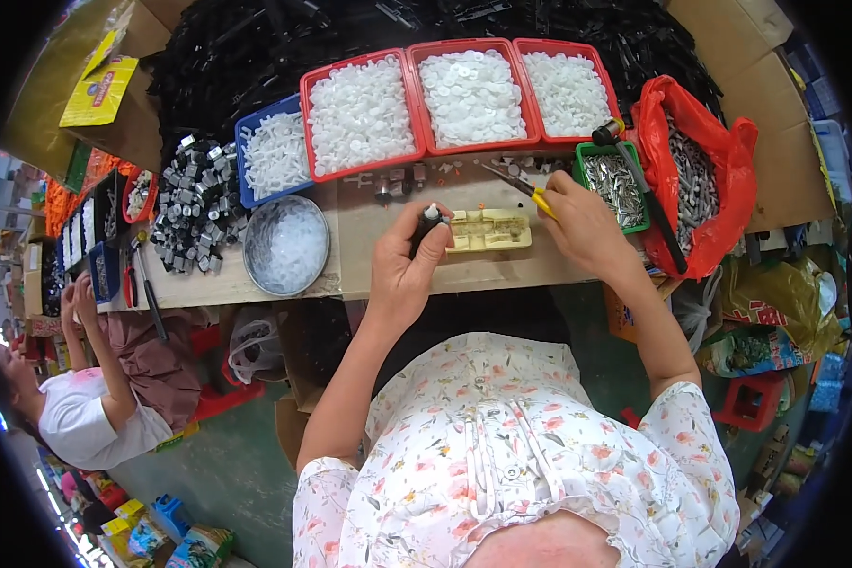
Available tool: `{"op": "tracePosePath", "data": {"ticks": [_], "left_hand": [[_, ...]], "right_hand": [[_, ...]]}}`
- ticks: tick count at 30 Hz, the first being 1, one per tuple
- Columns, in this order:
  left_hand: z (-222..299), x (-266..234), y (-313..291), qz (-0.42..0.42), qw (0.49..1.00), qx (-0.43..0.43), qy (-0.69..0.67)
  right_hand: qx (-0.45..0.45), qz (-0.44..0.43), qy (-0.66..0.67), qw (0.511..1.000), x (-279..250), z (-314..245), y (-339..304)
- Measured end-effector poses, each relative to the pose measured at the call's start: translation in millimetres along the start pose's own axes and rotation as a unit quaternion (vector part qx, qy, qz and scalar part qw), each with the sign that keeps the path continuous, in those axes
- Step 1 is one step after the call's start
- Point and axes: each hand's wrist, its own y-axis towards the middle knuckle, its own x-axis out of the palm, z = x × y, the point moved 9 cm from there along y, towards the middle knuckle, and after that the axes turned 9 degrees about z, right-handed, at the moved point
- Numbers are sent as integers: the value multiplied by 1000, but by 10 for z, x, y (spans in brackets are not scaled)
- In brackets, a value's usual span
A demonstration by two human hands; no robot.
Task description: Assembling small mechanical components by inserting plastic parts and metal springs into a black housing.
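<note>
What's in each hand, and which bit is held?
The left hand pinches a white-tipped black part by its sides; the right hand holds a yellow-handled pointed tool by its handle.

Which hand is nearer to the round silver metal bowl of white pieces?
The left hand is nearer: it is a short way right of the round silver metal bowl, holding a small black part. The right hand is farther right, past the long cream plastic holder.

A red plastic stool (750, 399) stands on the green floor (256, 478).
</note>
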Motion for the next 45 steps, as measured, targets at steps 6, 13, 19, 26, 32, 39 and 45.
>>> {"op": "tracePosePath", "data": {"ticks": [6,13,19,26,32,39,45], "left_hand": [[-50,117,-78,-50,998,-36,13],[-44,208,-110,-94,992,-37,80],[-6,275,-95,-109,988,-31,108],[-16,392,-257,-188,965,-173,-55],[171,642,-518,-366,769,-335,-404],[122,564,-349,-267,842,-270,-382],[229,361,-89,-160,973,-74,-146]], "right_hand": [[-107,97,162,976,-464,-566,-196],[-149,52,111,981,-376,-653,-256],[-163,-19,130,978,-325,-628,-303],[-227,-12,157,961,-400,-690,-439],[-284,-2,203,937,-609,-872,-449],[-221,-24,214,951,-563,-807,-298],[-154,45,173,972,-693,-642,-269]]}}
